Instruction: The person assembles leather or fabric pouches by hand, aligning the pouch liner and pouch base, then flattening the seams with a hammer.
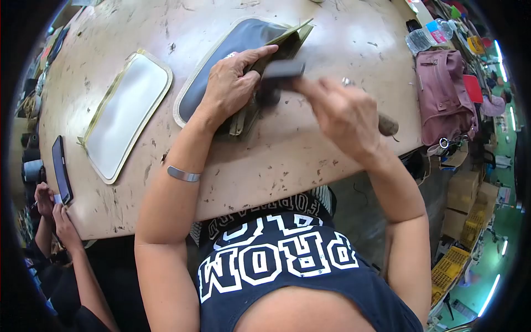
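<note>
My right hand (345,119) grips a hammer (285,69), its dark head blurred by motion near my left hand. The wooden handle end (388,125) sticks out behind the fist. With the index finger stretched along it and the thumb bent, my left hand (232,83) holds down a folded olive strip piece (290,41). Beneath and beside that hand lies a grey panel with a pale border (207,66). Some of the folded piece is hidden by the hand and the hammer.
A white panel with an olive edge (130,116) lies at the left. A phone (62,169) rests by the table's left edge, near another person's hands (55,213). At the right are a pink bag (445,94) and a water bottle (430,36).
</note>
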A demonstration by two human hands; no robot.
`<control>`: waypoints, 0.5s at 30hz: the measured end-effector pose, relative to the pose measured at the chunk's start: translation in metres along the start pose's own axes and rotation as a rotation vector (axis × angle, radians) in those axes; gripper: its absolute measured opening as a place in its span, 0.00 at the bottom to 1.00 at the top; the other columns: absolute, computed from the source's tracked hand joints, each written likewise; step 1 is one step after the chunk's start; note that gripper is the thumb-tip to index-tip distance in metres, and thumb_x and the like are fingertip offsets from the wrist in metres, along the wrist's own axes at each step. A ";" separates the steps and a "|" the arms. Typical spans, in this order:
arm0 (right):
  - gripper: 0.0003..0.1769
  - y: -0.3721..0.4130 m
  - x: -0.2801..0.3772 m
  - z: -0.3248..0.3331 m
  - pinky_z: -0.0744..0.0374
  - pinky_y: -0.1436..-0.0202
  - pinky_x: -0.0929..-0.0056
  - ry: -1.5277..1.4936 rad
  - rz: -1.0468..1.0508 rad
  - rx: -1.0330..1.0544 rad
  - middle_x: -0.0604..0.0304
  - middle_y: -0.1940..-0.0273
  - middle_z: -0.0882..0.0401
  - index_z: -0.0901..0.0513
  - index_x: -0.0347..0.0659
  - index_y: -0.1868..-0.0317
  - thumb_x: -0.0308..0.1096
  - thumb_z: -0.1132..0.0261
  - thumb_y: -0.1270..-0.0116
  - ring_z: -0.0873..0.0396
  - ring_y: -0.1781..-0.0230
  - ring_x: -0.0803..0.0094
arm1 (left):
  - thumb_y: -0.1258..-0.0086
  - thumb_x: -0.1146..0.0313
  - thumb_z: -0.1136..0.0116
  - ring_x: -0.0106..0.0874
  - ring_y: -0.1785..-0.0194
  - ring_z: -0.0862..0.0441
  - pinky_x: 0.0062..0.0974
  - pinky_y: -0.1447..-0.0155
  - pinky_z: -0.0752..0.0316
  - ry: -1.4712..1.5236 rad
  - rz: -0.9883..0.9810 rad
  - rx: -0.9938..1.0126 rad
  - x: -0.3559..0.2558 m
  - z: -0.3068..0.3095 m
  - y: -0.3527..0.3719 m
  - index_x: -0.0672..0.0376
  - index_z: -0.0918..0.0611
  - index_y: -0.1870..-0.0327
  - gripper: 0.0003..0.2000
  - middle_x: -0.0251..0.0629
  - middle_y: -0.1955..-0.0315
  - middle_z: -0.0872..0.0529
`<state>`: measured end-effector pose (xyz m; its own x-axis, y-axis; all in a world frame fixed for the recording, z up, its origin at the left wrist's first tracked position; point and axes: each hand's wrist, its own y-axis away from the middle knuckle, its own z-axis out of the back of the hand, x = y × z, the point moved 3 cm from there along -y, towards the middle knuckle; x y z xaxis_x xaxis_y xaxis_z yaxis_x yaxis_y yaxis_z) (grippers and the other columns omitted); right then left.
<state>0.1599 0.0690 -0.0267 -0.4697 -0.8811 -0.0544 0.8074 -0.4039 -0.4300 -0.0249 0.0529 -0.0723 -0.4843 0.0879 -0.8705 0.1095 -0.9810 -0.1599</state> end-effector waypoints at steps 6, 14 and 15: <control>0.25 -0.005 -0.012 -0.001 0.27 0.82 0.73 0.018 -0.099 -0.071 0.64 0.77 0.27 0.26 0.59 0.43 0.27 0.43 0.41 0.27 0.85 0.71 | 0.49 0.78 0.56 0.33 0.60 0.22 0.27 0.49 0.29 0.003 -0.062 -0.097 0.003 -0.001 0.001 0.49 0.21 0.47 0.25 0.44 0.64 0.17; 0.27 0.002 -0.021 -0.006 0.25 0.82 0.76 0.005 -0.099 -0.055 0.64 0.77 0.27 0.28 0.60 0.40 0.27 0.44 0.41 0.26 0.85 0.73 | 0.46 0.78 0.55 0.38 0.56 0.21 0.31 0.47 0.28 -0.231 -0.158 -0.060 -0.014 -0.004 -0.002 0.53 0.19 0.51 0.21 0.46 0.64 0.19; 0.27 0.002 -0.021 -0.004 0.25 0.82 0.75 -0.013 -0.102 -0.066 0.63 0.77 0.27 0.28 0.60 0.41 0.27 0.44 0.41 0.25 0.84 0.72 | 0.45 0.78 0.55 0.40 0.56 0.21 0.33 0.47 0.28 -0.418 -0.139 -0.012 -0.025 -0.005 -0.004 0.55 0.19 0.52 0.19 0.47 0.63 0.19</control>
<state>0.1702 0.0879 -0.0304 -0.5431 -0.8396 0.0040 0.7305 -0.4749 -0.4908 -0.0083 0.0554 -0.0521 -0.8044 0.1393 -0.5776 0.0270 -0.9626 -0.2697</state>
